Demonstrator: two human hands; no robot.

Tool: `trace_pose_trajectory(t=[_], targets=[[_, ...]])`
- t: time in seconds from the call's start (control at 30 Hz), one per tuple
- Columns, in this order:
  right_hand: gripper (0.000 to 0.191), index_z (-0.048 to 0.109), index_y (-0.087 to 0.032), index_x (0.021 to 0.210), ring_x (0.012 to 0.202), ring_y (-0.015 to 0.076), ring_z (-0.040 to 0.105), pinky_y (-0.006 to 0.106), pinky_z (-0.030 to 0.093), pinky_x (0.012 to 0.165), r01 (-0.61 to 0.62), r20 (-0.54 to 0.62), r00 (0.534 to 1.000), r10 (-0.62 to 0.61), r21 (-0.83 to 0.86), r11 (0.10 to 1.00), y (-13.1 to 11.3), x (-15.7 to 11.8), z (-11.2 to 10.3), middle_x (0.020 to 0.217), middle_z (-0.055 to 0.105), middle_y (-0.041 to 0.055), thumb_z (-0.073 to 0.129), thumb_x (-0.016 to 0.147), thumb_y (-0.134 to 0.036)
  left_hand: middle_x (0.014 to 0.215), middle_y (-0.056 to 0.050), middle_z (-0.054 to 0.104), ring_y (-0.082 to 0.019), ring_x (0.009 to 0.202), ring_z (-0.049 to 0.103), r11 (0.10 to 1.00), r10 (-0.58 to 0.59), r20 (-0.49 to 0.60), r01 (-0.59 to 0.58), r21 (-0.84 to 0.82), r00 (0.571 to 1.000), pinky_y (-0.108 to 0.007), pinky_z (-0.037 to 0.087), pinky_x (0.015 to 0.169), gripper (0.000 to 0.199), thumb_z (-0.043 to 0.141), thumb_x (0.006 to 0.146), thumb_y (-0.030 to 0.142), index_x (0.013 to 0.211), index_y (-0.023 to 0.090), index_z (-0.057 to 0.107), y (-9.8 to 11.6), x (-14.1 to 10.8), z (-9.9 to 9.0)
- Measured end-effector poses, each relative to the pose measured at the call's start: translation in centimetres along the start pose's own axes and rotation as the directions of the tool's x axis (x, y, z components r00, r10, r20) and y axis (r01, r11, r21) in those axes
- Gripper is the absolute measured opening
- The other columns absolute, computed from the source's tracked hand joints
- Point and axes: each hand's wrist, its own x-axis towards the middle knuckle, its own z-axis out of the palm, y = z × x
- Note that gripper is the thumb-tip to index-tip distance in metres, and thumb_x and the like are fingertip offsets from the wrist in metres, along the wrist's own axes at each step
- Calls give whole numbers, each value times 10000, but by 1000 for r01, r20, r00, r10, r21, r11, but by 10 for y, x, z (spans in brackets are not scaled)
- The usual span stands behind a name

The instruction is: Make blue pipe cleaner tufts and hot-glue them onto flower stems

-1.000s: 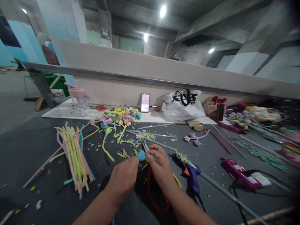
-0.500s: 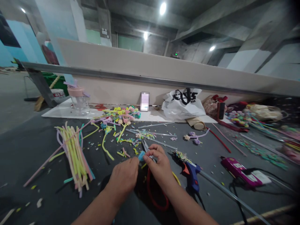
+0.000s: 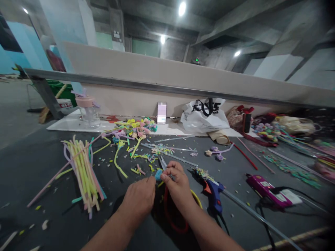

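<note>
A small blue fuzzy piece (image 3: 158,174) sits between my two hands, near the middle of the dark table. My left hand (image 3: 141,195) is closed with its fingertips pinched at the piece's left side. Curled fingers of my right hand (image 3: 177,179) meet at its right side, and scissors (image 3: 162,162) stick out from this hand, blades pointing up and away. The scissors' red and yellow handle loops (image 3: 176,228) seem to hang below the right hand, partly hidden by it. Cut bits of pipe cleaner (image 3: 162,150) lie just beyond the blades.
Left lies a bundle of pastel pipe cleaners (image 3: 86,174). Farther back are fuzzy flowers (image 3: 138,128), a clear jar (image 3: 89,113), a phone (image 3: 161,113) and a white bag (image 3: 205,116). Right are a blue glue gun (image 3: 215,197), its long clear stick, and a purple device (image 3: 269,190) with cables.
Both hands stay almost in place at the blue piece. My left hand has shifted very slightly to the right.
</note>
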Motion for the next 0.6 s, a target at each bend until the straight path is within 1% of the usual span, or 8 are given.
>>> trace_pose_trajectory(t=[0.1,0.2,0.33,0.4,0.5,0.57,0.6], targets=[[85,621,-196,593,888,218,500,354,369,811,3,-8,1000,-3,4,1000,-1,-2,1,881,518,41,591,668,-172,703,-55,643,-186,671,638,1000,-10,38,10,-19,999,-256,416,555,254,306,873,134,793,175,544,1,0,-3],[98,607,-197,594,876,211,489,346,361,801,9,7,1000,-9,-16,1000,-2,-3,1,863,509,35,571,682,-172,728,-84,645,-212,690,633,994,-31,78,39,-99,996,-280,419,576,281,277,875,140,815,164,550,3,-1,-3],[121,594,-196,594,839,200,478,323,361,771,19,57,998,-18,-14,1000,-2,-2,1,810,492,25,558,709,-201,758,-123,639,-250,708,620,980,-47,106,66,-189,993,-318,412,595,299,260,869,154,828,151,556,4,-1,-2],[123,603,-196,593,837,199,480,318,363,772,-4,84,996,5,-4,1000,-1,-1,0,800,491,23,572,711,-216,756,-130,632,-253,701,609,969,-51,112,76,-234,992,-328,404,602,294,262,861,151,816,145,553,3,0,-1],[127,628,-195,607,858,202,497,327,369,810,-31,85,996,28,33,999,2,2,-2,824,507,31,594,720,-242,739,-107,609,-227,707,584,933,-48,117,86,-349,992,-321,396,632,275,272,857,156,759,153,529,0,3,-3],[138,663,-201,694,946,214,497,338,358,871,-22,55,998,17,104,994,4,4,-4,919,530,51,575,763,-283,700,-59,577,-180,685,558,899,-33,113,79,-431,993,-285,394,638,277,275,871,194,716,168,503,-3,5,-6],[157,675,-209,768,1004,221,486,343,346,902,-27,47,999,20,157,987,5,4,-5,986,539,60,556,790,-309,646,-24,537,-148,626,529,869,-30,121,86,-488,992,-255,390,603,291,264,884,225,709,175,492,-5,7,-7]])
